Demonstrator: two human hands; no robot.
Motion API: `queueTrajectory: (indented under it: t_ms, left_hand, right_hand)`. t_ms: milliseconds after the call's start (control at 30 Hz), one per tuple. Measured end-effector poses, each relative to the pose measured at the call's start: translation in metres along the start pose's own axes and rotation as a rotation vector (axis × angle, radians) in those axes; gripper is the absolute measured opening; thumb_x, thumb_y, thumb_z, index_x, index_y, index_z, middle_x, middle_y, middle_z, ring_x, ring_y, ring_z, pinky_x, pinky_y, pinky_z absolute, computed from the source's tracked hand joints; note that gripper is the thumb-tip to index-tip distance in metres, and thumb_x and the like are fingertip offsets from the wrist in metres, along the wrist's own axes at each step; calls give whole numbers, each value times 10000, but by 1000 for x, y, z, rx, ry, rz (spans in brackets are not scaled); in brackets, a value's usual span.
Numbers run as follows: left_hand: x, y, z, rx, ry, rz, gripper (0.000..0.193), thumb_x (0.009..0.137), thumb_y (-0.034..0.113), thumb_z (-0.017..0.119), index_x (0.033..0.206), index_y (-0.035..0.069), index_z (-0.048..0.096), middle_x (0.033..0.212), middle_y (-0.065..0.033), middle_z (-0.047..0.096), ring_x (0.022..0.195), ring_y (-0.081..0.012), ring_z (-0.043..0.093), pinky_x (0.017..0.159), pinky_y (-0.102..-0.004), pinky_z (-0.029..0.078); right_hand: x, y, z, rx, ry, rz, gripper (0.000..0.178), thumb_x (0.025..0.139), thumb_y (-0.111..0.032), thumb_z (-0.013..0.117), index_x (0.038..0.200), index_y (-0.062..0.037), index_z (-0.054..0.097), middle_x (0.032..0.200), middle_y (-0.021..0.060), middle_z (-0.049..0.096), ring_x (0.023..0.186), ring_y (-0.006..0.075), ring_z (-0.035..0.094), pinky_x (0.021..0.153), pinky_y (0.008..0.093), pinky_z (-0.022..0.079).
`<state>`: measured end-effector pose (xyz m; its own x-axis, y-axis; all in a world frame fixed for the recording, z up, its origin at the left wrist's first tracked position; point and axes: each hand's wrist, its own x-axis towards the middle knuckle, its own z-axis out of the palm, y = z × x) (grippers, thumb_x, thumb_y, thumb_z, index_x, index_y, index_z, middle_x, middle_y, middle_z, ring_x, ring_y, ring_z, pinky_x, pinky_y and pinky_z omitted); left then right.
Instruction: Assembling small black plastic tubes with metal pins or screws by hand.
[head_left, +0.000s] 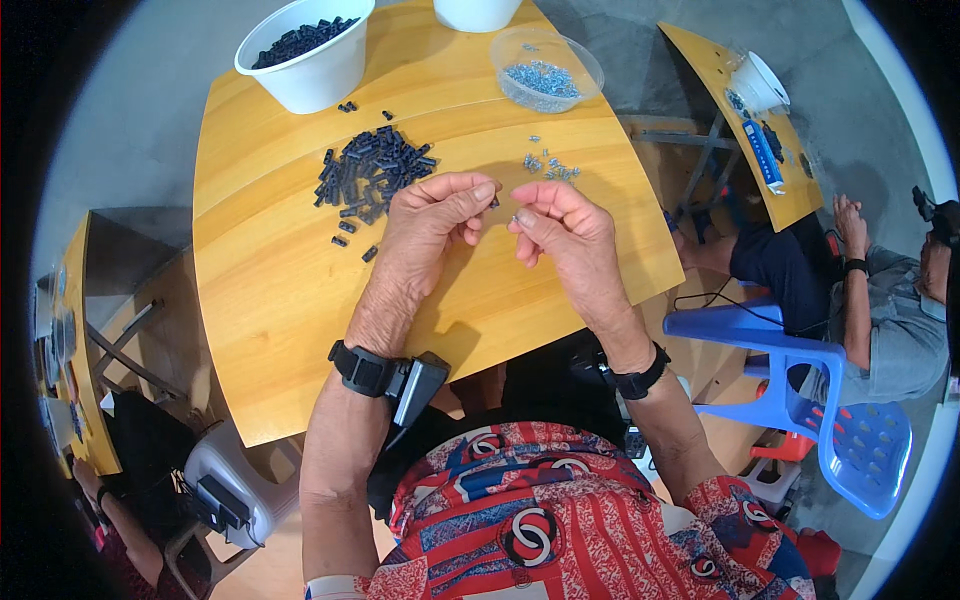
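Over the middle of the wooden table (300,320), my two hands are close together, fingertips nearly meeting. Between thumb and forefinger, my left hand (425,225) pinches a small black plastic piece (494,202). My right hand (570,232) is closed in a pinch on a tiny silvery metal piece (516,218), mostly covered by the fingers. A loose pile of short black plastic pieces (375,165) lies beyond my left hand. Several small metal pieces (552,167) are scattered just past my right hand.
A white bowl (325,72) full of black pieces stands at the far left of the table. A clear round tub (553,102) of metal pieces is at the far right, beside another white container (475,12). Other people sit at neighbouring tables; a blue plastic chair (800,350) is to my right.
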<state>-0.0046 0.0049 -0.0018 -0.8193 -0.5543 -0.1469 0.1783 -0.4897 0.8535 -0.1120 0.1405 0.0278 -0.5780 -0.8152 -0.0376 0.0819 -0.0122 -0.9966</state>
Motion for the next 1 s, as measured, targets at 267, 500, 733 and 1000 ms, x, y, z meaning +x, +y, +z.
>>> queueTrajectory:
  t_ms: [267, 500, 733, 1000]
  left_hand:
    - [-2, 3, 4, -184, -83, -102, 143, 846, 34, 628, 980, -10, 652, 819, -79, 676, 648, -91, 601, 565, -201, 489]
    - [-3, 3, 8, -59, -83, -89, 143, 837, 32, 637, 976, 4, 657, 827, -74, 681, 653, -98, 608, 588, -218, 501]
    - [-4, 3, 9, 179, -119, 19, 132, 827, 29, 662, 949, -21, 672, 828, -77, 685, 687, -102, 627, 597, -218, 513]
    - [-7, 3, 11, 248, -132, -10, 114, 831, 59, 669, 926, -2, 678, 797, -57, 675, 666, -100, 612, 593, -228, 511]
  right_hand:
    - [3, 2, 8, -52, 44, -167, 136, 895, -21, 564, 1023, 20, 578, 768, 40, 617, 580, 63, 563, 498, 188, 454]
    - [4, -1, 2, -93, 56, -165, 119, 897, -25, 562, 1005, 18, 584, 760, 40, 615, 579, 62, 560, 501, 187, 454]
    - [6, -9, -5, -154, -28, -135, 109, 885, -1, 550, 983, 18, 593, 765, 25, 617, 567, 46, 527, 499, 180, 436]
    - [9, -16, -15, -188, -46, -66, 127, 879, -11, 539, 993, 24, 582, 754, 27, 610, 556, 42, 508, 492, 182, 422]
